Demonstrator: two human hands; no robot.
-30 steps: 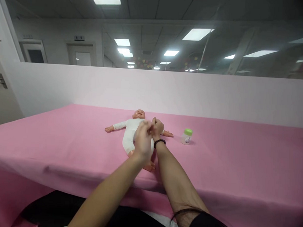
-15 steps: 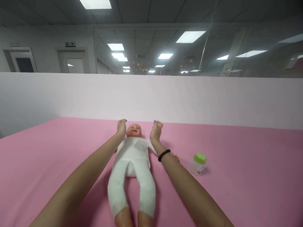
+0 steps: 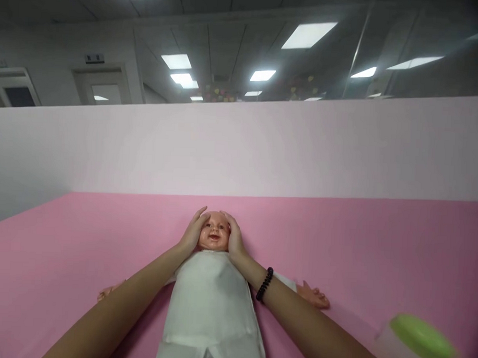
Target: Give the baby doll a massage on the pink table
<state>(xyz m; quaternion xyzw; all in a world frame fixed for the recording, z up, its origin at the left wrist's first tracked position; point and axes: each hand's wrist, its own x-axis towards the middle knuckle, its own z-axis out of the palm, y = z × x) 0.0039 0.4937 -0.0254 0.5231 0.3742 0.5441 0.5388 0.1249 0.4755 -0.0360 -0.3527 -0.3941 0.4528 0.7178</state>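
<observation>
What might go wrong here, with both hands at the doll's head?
The left hand and right hand sit close beside the doll's head, so a slip might press on its eyes. The green-lidded jar stands beyond the right forearm; an outward sweep could knock it over.

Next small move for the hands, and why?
I'd probably slide both palms gently and evenly along the sides of the doll's head: the left hand and right hand already lie along either side of it, fingers extended, and the green-lidded jar is well clear to the right.
</observation>
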